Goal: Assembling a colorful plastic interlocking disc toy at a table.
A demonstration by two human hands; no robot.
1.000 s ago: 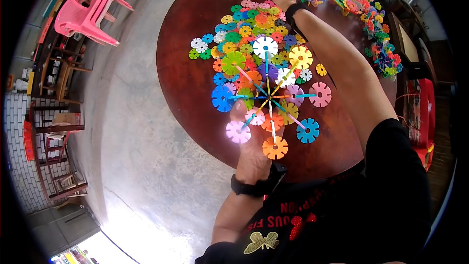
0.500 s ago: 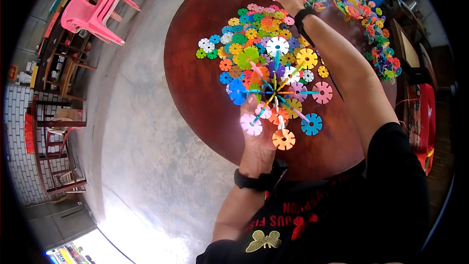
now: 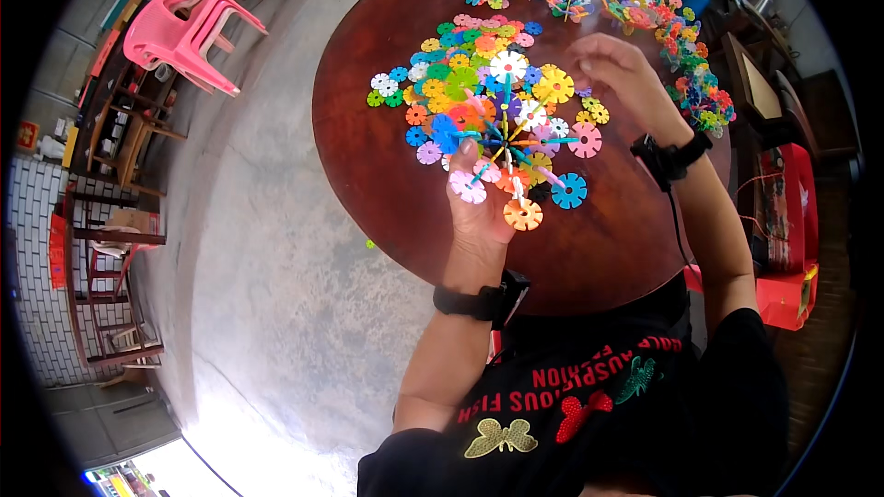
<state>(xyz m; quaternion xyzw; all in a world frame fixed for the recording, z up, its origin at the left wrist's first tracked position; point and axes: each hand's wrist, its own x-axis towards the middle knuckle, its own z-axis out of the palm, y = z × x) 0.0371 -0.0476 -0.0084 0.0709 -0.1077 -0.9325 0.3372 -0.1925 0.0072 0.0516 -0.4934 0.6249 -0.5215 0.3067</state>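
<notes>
My left hand (image 3: 479,221) is closed round the lower left of a radiating cluster of interlocking snowflake discs (image 3: 522,213). Colourful notched discs stick out from its centre on spokes of edge-on discs, in white, yellow, pink, blue, orange and lilac. To the right of the cluster, my right hand (image 3: 615,74) is raised over the table with its fingers curled together. What its fingertips hold, if anything, is too small to make out. Behind the cluster lies a spread of loose discs (image 3: 479,37), partly hidden by it.
The round dark red table (image 3: 368,156) carries a long heap of joined discs (image 3: 635,5) along its far and right edge. A small green disc (image 3: 370,244) lies on the floor. Pink stacked chairs (image 3: 184,32) stand at far left; a red bag (image 3: 787,221) is at right.
My right hand has come back from the far heap toward the cluster. My left hand and the cluster have shifted slightly up and left in view.
</notes>
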